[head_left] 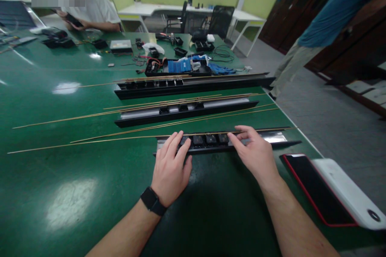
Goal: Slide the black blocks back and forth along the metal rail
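Note:
A black channel with a silvery inside point(276, 136) lies nearest me on the green table, several black square pieces point(210, 139) sitting in its middle. My left hand point(172, 168) rests over the channel's left end, fingers slightly spread. My right hand point(255, 150) touches the channel just right of the black pieces, thumb and index finger bent toward a thin golden rod point(141, 137) along its far edge. Whether those fingertips grip anything is too small to tell. Behind lie a second channel point(144, 119) and a third channel point(229, 84), with more golden rods on and beside them.
A red-edged phone point(319, 188) and a white device point(346, 192) lie at the right table edge. A black tray point(177, 74) with blue items, cables and tools stand farther back. One person point(96, 6) sits back left; another point(328, 20) stands at the right.

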The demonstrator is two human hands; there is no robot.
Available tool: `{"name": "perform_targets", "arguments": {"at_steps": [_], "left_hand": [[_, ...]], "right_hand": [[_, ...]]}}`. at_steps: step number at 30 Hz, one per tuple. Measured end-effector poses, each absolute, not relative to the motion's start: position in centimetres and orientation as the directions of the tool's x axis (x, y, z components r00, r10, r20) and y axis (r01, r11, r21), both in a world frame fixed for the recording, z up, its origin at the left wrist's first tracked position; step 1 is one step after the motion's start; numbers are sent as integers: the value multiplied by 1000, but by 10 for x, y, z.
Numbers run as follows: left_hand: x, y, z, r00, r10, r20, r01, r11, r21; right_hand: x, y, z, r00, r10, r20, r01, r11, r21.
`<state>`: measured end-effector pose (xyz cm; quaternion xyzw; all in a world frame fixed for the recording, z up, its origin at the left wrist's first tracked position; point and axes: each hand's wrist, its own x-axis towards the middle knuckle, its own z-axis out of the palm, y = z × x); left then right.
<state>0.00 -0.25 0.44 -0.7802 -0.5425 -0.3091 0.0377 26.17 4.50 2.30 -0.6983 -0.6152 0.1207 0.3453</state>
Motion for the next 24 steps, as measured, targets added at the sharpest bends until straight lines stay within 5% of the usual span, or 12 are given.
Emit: {"name": "perform_targets", "arguments": {"at_steps": [24], "left_hand": [[0,-2,3,220,829,514,875,-401,271]], "right_hand": [[260,45,25,209,934,290,814,-3,-580]]}}
